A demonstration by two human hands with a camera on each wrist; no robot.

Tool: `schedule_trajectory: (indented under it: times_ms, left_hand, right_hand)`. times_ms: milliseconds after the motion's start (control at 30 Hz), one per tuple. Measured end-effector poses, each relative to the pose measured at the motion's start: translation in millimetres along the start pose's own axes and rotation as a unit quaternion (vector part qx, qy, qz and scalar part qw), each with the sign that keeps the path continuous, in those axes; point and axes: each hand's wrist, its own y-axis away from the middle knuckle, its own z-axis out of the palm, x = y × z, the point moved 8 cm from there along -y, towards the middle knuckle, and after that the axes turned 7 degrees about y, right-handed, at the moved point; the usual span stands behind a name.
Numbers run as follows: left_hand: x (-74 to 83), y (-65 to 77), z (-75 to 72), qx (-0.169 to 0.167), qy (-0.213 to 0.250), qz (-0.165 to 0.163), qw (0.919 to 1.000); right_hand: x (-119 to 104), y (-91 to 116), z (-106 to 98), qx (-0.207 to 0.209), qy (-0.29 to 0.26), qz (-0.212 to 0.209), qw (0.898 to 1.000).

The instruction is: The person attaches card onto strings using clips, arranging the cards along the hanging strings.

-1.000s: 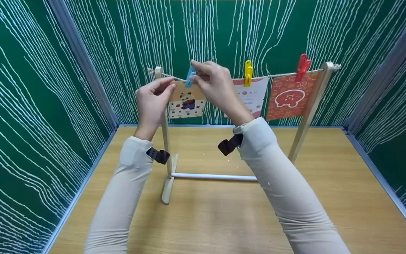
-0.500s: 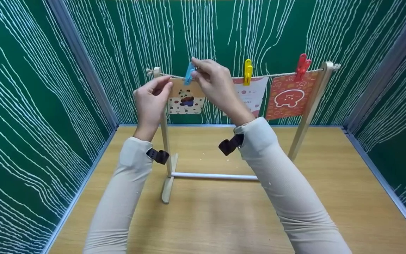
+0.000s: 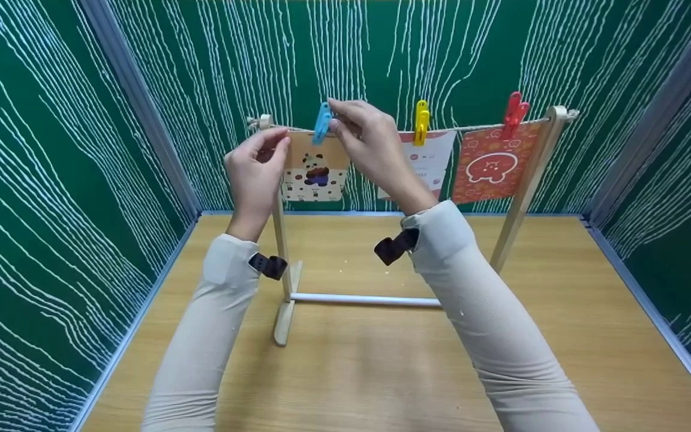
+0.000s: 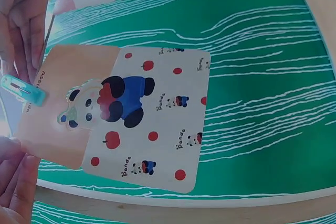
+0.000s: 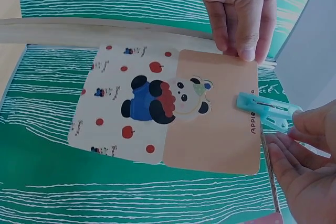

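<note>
A peach-and-white panda card [image 3: 315, 174] hangs from the rope at the left of a wooden stand. My left hand [image 3: 254, 174] pinches its upper left corner between thumb and fingers, as the right wrist view [image 5: 236, 19] also shows. A blue clothespin [image 3: 322, 124] sits upright over the card's top edge, its jaws down on the card. My right hand [image 3: 369, 141] is right beside the clothespin, thumb and index finger spread apart with their tips at its handle end. In the left wrist view the clothespin [image 4: 23, 92] shows in full.
To the right, a yellow clothespin [image 3: 421, 123] holds a pink-and-white card [image 3: 429, 159], and a red clothespin [image 3: 514, 115] holds a red card [image 3: 492, 165]. The stand's post [image 3: 516, 210] and white bottom bar [image 3: 369, 299] are over the wooden table [image 3: 345, 372]. Green walls surround it.
My right fingers have loosened from the blue clothespin and sit at its right side, so more of it shows. My left hand has shifted slightly left, still pinching the card's corner.
</note>
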Motion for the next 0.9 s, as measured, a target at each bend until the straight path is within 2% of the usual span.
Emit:
schedule_trajectory:
  times_ms: [367,667,900]
  left_hand:
    - [0.6,3.3,-2.6,0.013,-0.014,0.019,0.9996]
    - [3.4,11.1,-4.9,0.025,-0.033,0.056,0.9976]
    - [2.8,26.3,2.3,0.005,-0.058,0.086,0.9946]
  right_hand:
    - [0.2,6.7,-7.0,0.020,-0.018,-0.029,0.999]
    - [4.1,21.5,-16.8,0.015,-0.038,-0.047,0.998]
    - [16.6,43.2,-29.9,0.030,-0.019,-0.061,0.997]
